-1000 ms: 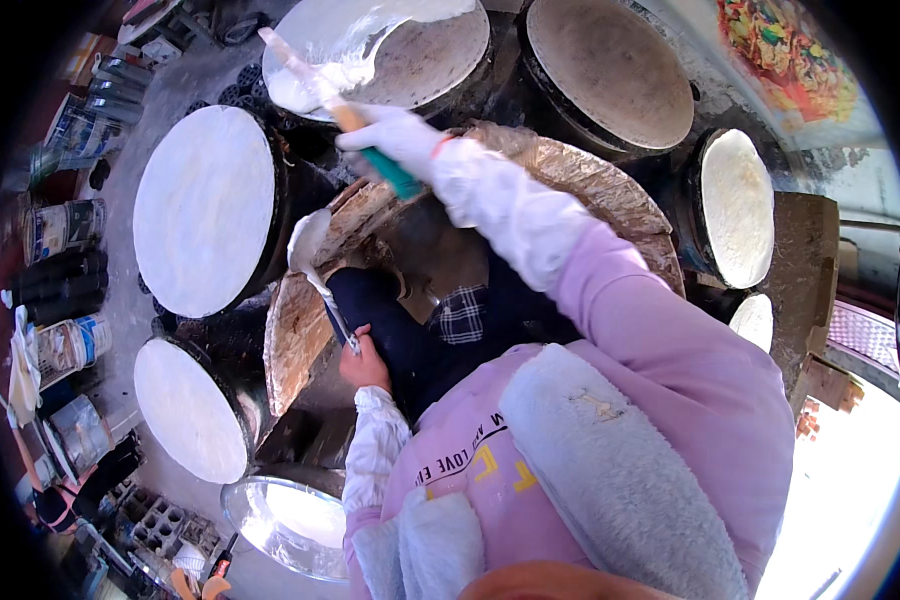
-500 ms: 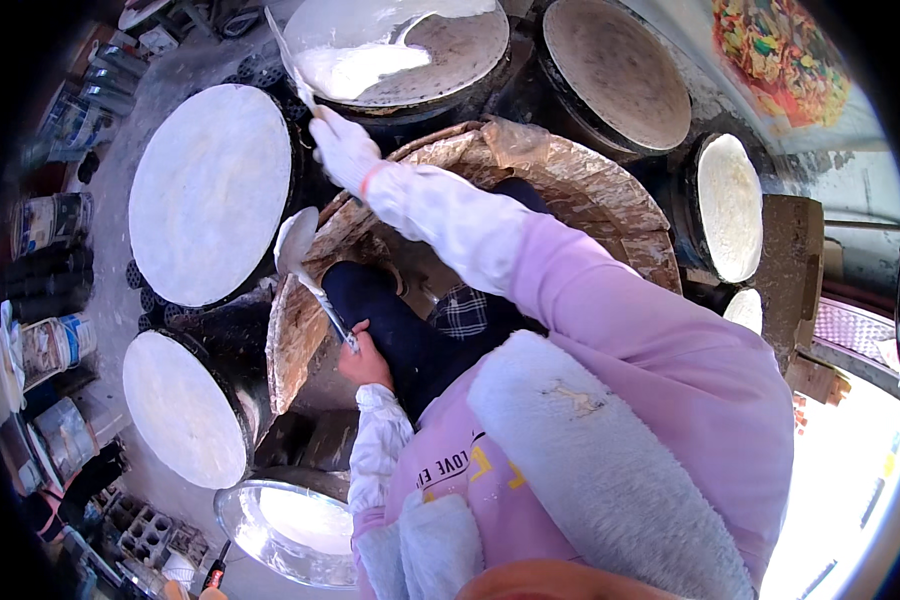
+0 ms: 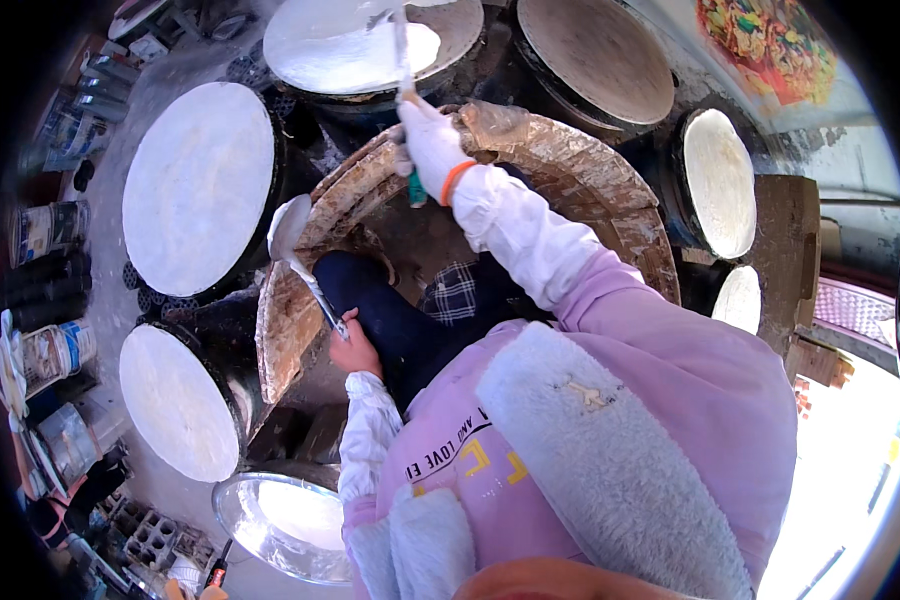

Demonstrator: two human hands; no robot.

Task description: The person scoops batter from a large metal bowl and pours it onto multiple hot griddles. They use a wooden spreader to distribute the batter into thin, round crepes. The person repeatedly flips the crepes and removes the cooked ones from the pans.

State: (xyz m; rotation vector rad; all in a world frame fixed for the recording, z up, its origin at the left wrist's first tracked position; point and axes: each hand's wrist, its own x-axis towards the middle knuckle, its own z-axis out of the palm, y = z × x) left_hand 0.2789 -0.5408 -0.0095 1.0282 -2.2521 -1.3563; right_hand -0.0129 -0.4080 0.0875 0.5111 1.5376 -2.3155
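1. One bare left hand (image 3: 355, 350), near left; grip clamped on a ladle's handle.
2. One ladle (image 3: 288, 228), white-coated bowl at the left side of a curved wooden wall (image 3: 590, 185).
3. One white-gloved right hand (image 3: 430, 150); grip clamped on a spatula.
4. One long spatula (image 3: 402, 52), over the far griddle (image 3: 462, 28), partly covered with white paste (image 3: 360, 58).
5. One bare brown griddle (image 3: 595, 60), far right.

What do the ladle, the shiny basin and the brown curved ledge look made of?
Ladle: probably metal, glossy, from its silvery sheen.
Basin: likely polished metal, perhaps steel, given its bright reflections.
Curved ledge: possibly wood or board, mostly dull, with worn, blotchy brown surfaces.
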